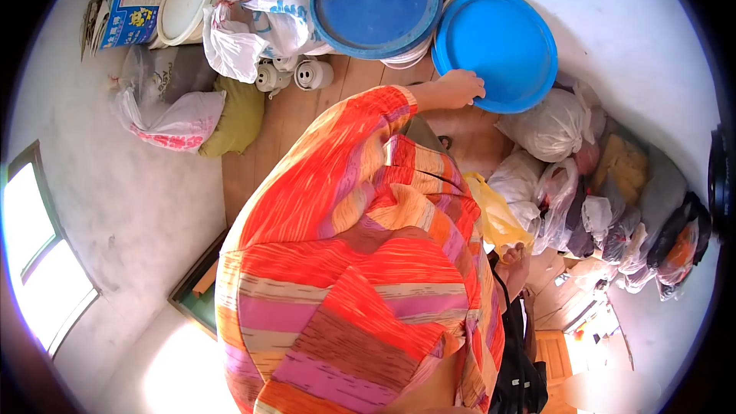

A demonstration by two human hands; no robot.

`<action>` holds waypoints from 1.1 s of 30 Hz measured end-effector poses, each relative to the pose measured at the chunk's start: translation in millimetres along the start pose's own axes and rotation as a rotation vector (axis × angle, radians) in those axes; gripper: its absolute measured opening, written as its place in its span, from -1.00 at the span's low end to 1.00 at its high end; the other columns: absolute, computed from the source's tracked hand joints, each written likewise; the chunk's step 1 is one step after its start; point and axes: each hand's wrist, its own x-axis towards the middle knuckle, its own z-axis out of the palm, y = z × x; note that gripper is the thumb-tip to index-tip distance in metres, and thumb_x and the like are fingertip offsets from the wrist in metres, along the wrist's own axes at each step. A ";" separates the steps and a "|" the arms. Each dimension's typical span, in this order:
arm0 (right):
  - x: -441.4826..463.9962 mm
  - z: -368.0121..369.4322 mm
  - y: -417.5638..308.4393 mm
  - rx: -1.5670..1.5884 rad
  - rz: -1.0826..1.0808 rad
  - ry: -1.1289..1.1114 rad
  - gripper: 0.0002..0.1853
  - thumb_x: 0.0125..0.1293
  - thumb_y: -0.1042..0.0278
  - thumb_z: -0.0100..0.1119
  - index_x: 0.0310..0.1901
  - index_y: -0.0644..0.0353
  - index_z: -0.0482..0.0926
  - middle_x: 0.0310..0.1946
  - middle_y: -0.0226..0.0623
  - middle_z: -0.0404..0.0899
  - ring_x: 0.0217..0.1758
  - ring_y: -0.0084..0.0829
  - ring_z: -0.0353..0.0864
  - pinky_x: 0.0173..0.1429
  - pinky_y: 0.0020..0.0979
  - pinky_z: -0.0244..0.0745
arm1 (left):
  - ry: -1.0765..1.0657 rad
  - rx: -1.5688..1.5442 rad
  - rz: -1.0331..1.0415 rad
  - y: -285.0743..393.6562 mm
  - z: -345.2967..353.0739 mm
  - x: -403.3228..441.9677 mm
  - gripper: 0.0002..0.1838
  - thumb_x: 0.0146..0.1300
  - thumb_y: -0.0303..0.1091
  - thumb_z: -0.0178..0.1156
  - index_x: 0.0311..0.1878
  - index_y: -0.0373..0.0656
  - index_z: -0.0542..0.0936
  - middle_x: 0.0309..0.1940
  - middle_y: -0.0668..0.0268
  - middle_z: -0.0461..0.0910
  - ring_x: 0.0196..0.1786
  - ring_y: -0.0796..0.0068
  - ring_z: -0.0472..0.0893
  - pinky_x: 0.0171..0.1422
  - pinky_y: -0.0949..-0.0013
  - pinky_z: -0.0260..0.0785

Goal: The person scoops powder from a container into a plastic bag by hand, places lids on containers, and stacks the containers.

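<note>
My left hand (460,90) reaches out from an orange, red and purple striped sleeve (322,161). Its fingers are bent together at the near edge of a bright blue round lid (498,50), which lies on a bucket. At the right of my striped clothing is my right hand (514,257), small and partly hidden, with its fingers closed on the end of a yellow plastic bag (494,211). A darker blue lid (376,4) covers the bucket beside the bright one.
Along the back stand a white bucket (188,4), a white sack (268,8) and white jars (313,74). An olive bag (239,115) lies left. Filled bags (552,123) line the right wall. Black fabric (521,383) shows at lower right, above an orange door (553,360).
</note>
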 end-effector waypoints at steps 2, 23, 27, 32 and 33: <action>5.3 15.0 -3.5 -0.048 0.013 0.012 -0.74 0.41 0.28 -0.10 -0.01 0.27 0.34 -0.21 -0.29 0.46 -0.35 -0.54 0.46 -0.38 -0.61 0.46 | -0.015 0.005 0.005 -1.5 5.6 1.4 -0.72 0.08 -0.32 0.24 -0.09 -0.05 0.56 -0.13 0.38 0.48 0.02 0.30 0.45 0.09 0.23 0.36; 18.7 60.4 -9.9 -0.224 -0.008 0.136 -0.77 0.39 0.29 -0.05 0.00 0.16 0.33 -0.26 -0.42 0.39 -0.40 -0.64 0.36 -0.41 -0.67 0.35 | 0.030 0.090 0.089 -35.2 -4.4 5.1 -0.67 0.11 -0.35 0.19 -0.01 -0.02 0.50 -0.07 0.36 0.44 0.01 0.28 0.43 0.14 0.27 0.32; 22.6 44.6 -8.8 -0.243 -0.055 0.095 -0.78 0.35 0.36 -0.03 0.01 0.13 0.32 -0.25 -0.40 0.38 -0.40 -0.64 0.35 -0.41 -0.67 0.35 | -0.001 0.084 0.111 -39.4 -3.5 -7.2 -0.68 0.12 -0.35 0.18 -0.01 -0.02 0.51 -0.07 0.36 0.45 0.03 0.29 0.43 0.14 0.27 0.31; 34.2 51.3 14.4 -0.311 -0.042 0.091 -0.71 0.30 0.43 0.02 0.05 0.11 0.32 -0.24 -0.39 0.39 -0.41 -0.64 0.34 -0.42 -0.67 0.32 | 0.142 0.013 0.077 -33.1 5.8 -29.6 -0.68 0.10 -0.32 0.22 -0.02 -0.01 0.55 -0.06 0.36 0.48 0.07 0.23 0.42 0.14 0.24 0.31; 36.9 58.4 19.1 -0.339 -0.024 0.097 -0.70 0.29 0.43 0.02 0.06 0.11 0.32 -0.22 -0.39 0.40 -0.41 -0.65 0.34 -0.41 -0.66 0.32 | 0.128 0.013 0.080 -28.7 3.1 -33.3 -0.68 0.10 -0.32 0.22 -0.02 -0.01 0.55 -0.06 0.36 0.48 0.07 0.23 0.42 0.14 0.24 0.31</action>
